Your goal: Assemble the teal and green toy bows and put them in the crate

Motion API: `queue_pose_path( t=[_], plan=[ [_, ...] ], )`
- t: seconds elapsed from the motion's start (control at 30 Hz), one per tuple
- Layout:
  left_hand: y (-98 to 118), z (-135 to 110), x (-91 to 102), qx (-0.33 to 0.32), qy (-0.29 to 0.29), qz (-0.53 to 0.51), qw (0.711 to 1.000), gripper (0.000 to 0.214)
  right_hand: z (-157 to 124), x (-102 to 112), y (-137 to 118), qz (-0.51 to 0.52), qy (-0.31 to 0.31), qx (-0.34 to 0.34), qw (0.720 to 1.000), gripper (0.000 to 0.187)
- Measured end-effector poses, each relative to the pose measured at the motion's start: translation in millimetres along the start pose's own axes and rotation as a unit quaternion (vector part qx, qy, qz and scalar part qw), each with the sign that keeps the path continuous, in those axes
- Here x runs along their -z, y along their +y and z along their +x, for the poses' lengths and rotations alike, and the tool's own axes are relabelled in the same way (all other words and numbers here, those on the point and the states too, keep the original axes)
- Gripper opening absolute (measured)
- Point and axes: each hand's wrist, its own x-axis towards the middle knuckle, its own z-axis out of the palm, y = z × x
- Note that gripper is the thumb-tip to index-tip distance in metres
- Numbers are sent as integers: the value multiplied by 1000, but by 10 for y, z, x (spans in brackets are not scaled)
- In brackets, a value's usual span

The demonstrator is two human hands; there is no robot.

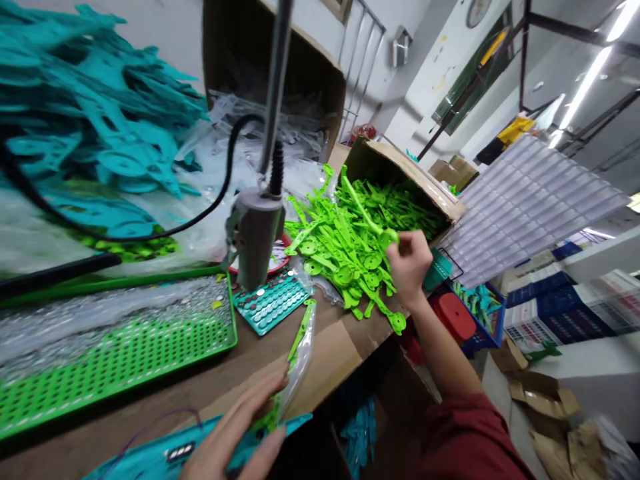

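Note:
My right hand is closed on a long bright green plastic piece and lifts it from the pile of green plastic pieces spilling out of a tipped cardboard box. My left hand lies low at the near table edge, fingers stretched out, resting on a clear bag that holds green pieces, above a teal part. A grey press head on a metal pole stands over a teal fixture plate.
A green perforated tray with small shiny parts lies at left. Teal plastic pieces are heaped at the back left. A black cable runs across. Clear blister trays, a red lid and boxes sit right.

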Motion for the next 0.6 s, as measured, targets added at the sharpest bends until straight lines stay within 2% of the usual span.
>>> queue_pose_path(
  t=[0.03, 0.07, 0.1, 0.13, 0.17, 0.2, 0.23, 0.27, 0.37, 0.43, 0.5, 0.6],
  plan=[
    [158, 44, -24, 74, -2, -104, 992, 44, -347, 63, -146, -34, -25, 190, 981, 5],
    [311, 98, -52, 130, -15, -212, 968, 47, -696, 131, -281, -56, -70, 371, 924, 10],
    [443, 156, -79, 176, -23, -292, 940, 51, -1024, 202, -401, -40, -105, 439, 892, 13],
    [546, 210, -104, 227, -24, -330, 916, 54, -1311, 275, -505, -26, -117, 501, 857, 13],
    [614, 248, -126, 266, -24, -339, 902, 54, -1544, 348, -591, -31, -114, 571, 812, 10],
    [650, 259, -143, 292, -23, -331, 897, 53, -1718, 419, -656, -14, -112, 603, 790, 6],
    [661, 238, -155, 308, -29, -312, 898, 50, -1835, 488, -700, 7, -111, 625, 773, 7],
    [656, 184, -163, 309, -40, -286, 906, 47, -1902, 555, -725, 33, -111, 631, 767, 13],
    [632, -108, -161, 262, -91, -191, 942, 35, -1911, 737, -714, 77, -155, 585, 793, 27],
    [658, -301, -149, 238, -114, -152, 953, 28, -1862, 803, -682, 46, -231, 549, 802, 35],
    [716, -404, -139, 246, -102, -154, 952, 27, -1826, 792, -663, 38, -322, 521, 789, 43],
    [790, -356, -154, 280, -22, -175, 944, 37, -1789, 657, -682, 89, -395, 471, 784, 47]
  ],
)
